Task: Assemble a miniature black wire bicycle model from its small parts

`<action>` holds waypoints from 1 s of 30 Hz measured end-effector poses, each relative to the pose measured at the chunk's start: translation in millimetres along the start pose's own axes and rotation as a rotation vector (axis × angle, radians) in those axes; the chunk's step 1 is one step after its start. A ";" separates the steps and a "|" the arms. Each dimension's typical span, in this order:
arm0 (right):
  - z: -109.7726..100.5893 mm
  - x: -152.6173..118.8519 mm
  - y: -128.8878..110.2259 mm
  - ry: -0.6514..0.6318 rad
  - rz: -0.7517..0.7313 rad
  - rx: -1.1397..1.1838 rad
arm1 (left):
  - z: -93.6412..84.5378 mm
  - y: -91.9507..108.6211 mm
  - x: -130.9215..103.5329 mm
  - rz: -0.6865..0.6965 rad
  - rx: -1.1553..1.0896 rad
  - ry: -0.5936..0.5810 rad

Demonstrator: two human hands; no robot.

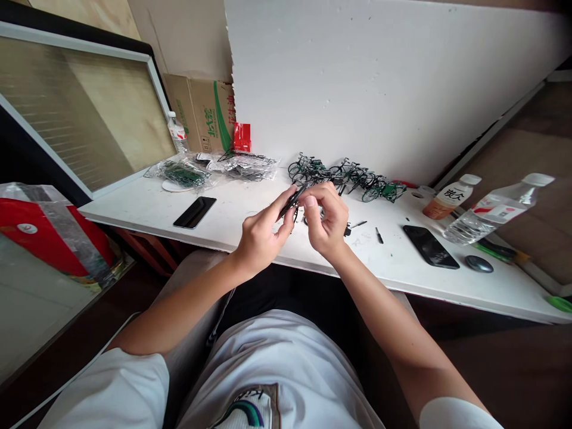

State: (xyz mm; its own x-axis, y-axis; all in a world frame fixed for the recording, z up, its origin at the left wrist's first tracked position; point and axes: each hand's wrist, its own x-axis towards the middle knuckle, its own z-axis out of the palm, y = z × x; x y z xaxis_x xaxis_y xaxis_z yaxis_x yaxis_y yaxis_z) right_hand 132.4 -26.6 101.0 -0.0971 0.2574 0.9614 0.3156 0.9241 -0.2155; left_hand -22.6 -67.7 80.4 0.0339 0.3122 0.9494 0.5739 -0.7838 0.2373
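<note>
In front of me, above the table, my left hand (267, 227) grips a thin black part (290, 201) between thumb and fingers. It looks like a piece of a miniature bicycle, seen nearly edge-on. My right hand (325, 217) is closed in a pinch at the upper right end of the same part; its fingertips are partly hidden. Behind the hands stands a row of miniature bicycles (353, 176), black and dark green. Small loose black pieces lie beside my right hand, among them a small screwdriver-like piece (379, 235).
On the white table (241, 205), a phone (195, 213) and plastic-bagged parts (187, 173) lie left. Another phone (430, 246), a round dark object (479, 264), a drink bottle (451, 196) and a water bottle (496, 208) are right. A cardboard box (201, 113) stands behind.
</note>
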 end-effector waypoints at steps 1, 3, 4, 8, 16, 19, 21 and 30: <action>0.1 0.1 0.0 0.000 -0.011 0.015 | -0.1 -0.1 -0.2 -0.001 -0.001 -0.002; 0.2 0.3 0.0 0.012 -0.028 0.031 | -0.2 -0.4 -0.4 0.004 -0.008 0.002; 0.2 0.3 -0.1 0.017 -0.029 0.029 | -0.2 -0.7 -0.6 0.004 -0.014 0.003; 0.1 0.6 0.1 -0.006 -0.016 -0.001 | 0.5 -1.9 -1.1 -0.016 -0.021 -0.013; 0.4 0.6 2.4 -0.001 -0.082 0.013 | 1.3 -3.5 -1.4 0.034 0.013 0.015; 0.7 0.1 2.4 0.005 -0.054 -0.011 | 1.6 -3.7 -1.1 0.059 0.005 0.025; 0.9 -0.5 2.3 0.000 -0.046 -0.013 | 1.9 -4.2 -0.9 0.069 0.014 0.029; 4.9 -6.7 13.7 0.040 -0.217 -0.063 | 4.8 -11.9 -3.6 0.107 0.076 0.047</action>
State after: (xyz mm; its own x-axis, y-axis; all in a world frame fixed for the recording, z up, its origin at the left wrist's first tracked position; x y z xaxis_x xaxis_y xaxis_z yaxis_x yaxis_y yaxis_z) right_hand 132.7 -14.3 90.7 -0.1317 0.0416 0.9904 0.3500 0.9367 0.0072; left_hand -25.6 -56.9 73.3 0.0605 0.2021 0.9775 0.6294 -0.7678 0.1198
